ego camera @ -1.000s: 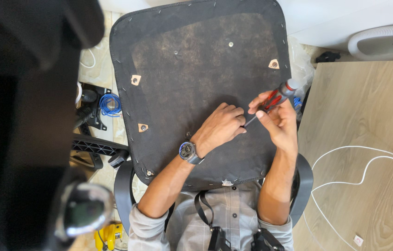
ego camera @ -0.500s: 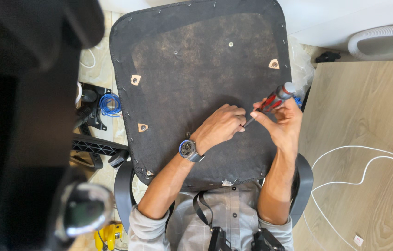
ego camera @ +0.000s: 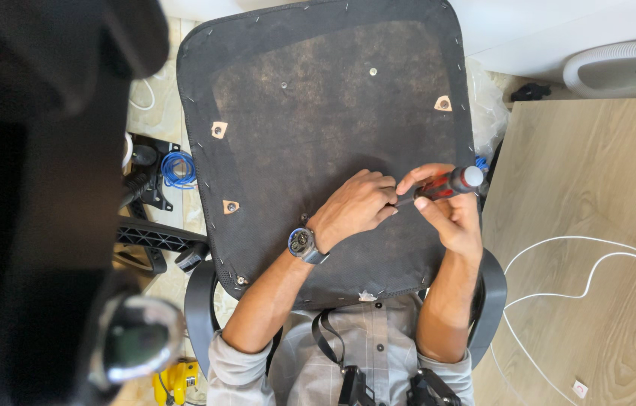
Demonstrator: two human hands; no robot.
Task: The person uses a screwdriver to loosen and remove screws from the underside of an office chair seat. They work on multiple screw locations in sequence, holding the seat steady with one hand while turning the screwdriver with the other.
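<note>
Screwdriver (ego camera: 442, 184) handle has dropped flatter since earlier, right hand (ego camera: 449, 214) fingers wrapped round it, left hand (ego camera: 355, 207) fingers pinching at tip on seat underside (ego camera: 318, 90); keep shaft square, press while turning.

One upturned chair seat (ego camera: 318, 90), one red-handled screwdriver (ego camera: 444, 184), two hands: left (ego camera: 354, 207), right (ego camera: 449, 214). One wristwatch (ego camera: 303, 243), one blue cable coil (ego camera: 177, 168), three exposed mounting holes, one (ego camera: 219, 129).
</note>
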